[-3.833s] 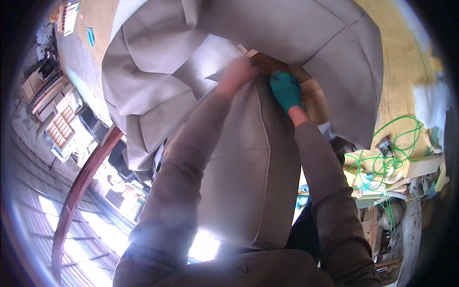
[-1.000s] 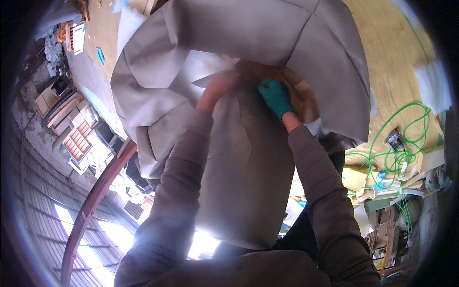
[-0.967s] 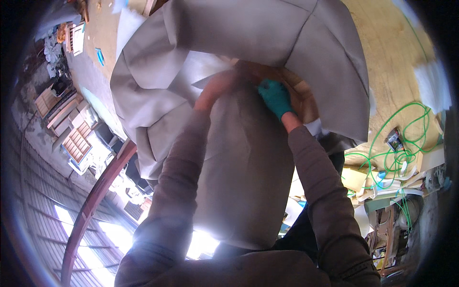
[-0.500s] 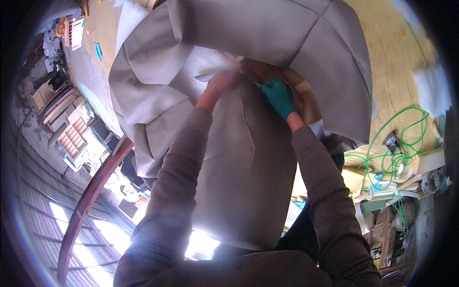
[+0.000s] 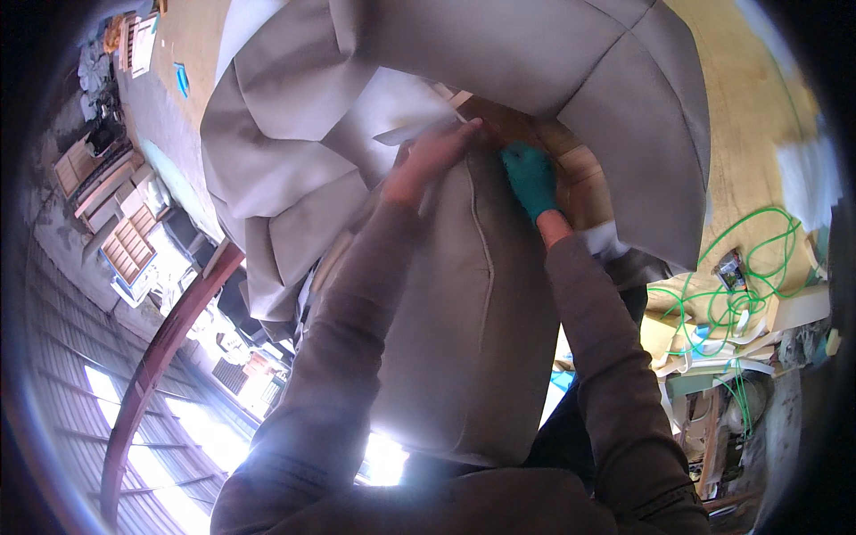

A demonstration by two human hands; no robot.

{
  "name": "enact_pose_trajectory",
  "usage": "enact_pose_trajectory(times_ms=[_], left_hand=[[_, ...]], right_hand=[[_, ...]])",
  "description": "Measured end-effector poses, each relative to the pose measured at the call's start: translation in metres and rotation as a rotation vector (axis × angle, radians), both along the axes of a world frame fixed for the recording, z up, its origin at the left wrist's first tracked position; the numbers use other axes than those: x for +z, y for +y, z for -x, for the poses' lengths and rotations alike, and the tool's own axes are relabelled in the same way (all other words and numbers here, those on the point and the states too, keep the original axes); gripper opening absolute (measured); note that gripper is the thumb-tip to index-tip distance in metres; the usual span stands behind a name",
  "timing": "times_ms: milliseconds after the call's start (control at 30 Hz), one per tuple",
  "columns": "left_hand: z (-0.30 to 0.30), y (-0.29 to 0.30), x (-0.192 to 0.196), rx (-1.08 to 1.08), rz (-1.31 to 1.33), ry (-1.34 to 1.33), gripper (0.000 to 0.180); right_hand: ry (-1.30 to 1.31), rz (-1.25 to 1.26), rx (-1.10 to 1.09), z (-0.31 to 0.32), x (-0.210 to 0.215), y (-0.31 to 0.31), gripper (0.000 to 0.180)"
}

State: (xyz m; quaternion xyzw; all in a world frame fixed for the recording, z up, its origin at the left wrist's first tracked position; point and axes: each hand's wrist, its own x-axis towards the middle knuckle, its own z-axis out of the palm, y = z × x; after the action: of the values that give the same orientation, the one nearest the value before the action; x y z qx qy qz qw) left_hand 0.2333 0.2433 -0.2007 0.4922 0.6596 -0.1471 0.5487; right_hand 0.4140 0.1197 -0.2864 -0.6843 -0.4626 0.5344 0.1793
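Observation:
A taupe upholstery cover (image 5: pixel 303 178), smooth like leather, lies bunched and folded around a padded furniture piece (image 5: pixel 446 339) that reaches back toward my body. Along the top of this padded part runs a raised seam (image 5: pixel 482 236). My bare left hand (image 5: pixel 434 159) is closed at the far end of the seam, its fingers pinching the cover's edge. Just to the right, my right hand (image 5: pixel 530 181) in a teal glove is curled against the same edge; its fingertips are hidden. Beyond both hands, an opening shows a brown wooden frame (image 5: pixel 580 174) and white padding (image 5: pixel 401 100).
Tangled green hose (image 5: pixel 740 303) and scrap pieces (image 5: pixel 731 352) lie at the right. White wadding (image 5: pixel 807 178) is at the far right edge. A reddish curved beam (image 5: pixel 165 348) stands at left, with wooden crates (image 5: pixel 132 245) beyond it.
My left hand has shifted right, closer to the gloved hand. The seam has moved right along the padded part. My right hand has turned slightly and moved a little right.

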Motion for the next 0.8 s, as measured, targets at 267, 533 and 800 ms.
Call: enact_pose_trajectory(times_ms=[267, 533, 800], left_hand=[[-0.022, 0.022, 0.009, -0.293, 0.045, -0.023, 0.046], [-0.029, 0.006, 0.056, -0.766, -0.580, -0.074, 0.040], [-0.084, -0.011, -0.070, -1.003, -0.099, -0.474, 0.034]], right_hand=[[0.204, -0.033, -0.060, -0.039, -0.014, -0.022, 0.031], [0.271, 0.026, 0.153, -0.081, -0.018, -0.093, 0.035], [0.280, -0.005, 0.022, -0.093, -0.024, -0.085, 0.034]])
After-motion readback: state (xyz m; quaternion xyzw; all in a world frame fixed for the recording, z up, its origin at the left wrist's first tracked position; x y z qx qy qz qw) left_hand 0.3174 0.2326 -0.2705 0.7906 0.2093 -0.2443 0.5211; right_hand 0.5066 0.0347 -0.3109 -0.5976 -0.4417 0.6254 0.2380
